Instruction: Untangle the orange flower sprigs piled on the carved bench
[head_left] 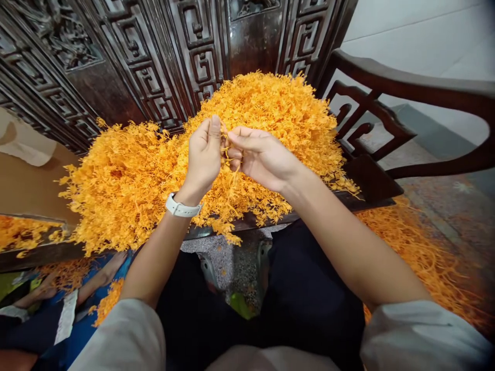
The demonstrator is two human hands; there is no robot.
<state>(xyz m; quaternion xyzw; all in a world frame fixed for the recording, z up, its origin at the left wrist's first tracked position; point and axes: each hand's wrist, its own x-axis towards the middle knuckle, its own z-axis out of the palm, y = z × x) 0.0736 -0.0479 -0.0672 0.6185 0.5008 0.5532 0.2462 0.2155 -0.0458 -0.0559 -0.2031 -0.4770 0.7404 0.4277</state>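
Head view. Both bare hands are raised in front of the body, close together, above a large heap of orange sprigs [266, 103]. The left hand [204, 152] is closed, its thumb extended along the curled forefinger; the fingers are narrow and grip a thin orange sprig [227, 150]. The right hand [259, 154] meets it from the other side, thumb and forefinger pinched on the same sprig, the remaining fingers loosely curled beneath. The sprig is located in the small gap between the two hands (its exact contact with the hidden fingertips cannot be verified).

The heap rests on a dark wooden bench [365, 178], against a carved backrest [201, 67]. A lower heap [124, 190] joins it on the left, and a few sprigs overhang the front edge. A curved armrest [417, 82] stands at the right end. A pale wristband [182, 207] is worn on the left wrist. Loose orange strands [417, 247] cover the floor beyond the right knee. At the lower left, part of another person's bare limb [102, 275] is visible near a blue surface [88, 314]. A green object [242, 305] lies on the speckled floor between the seated person's legs.
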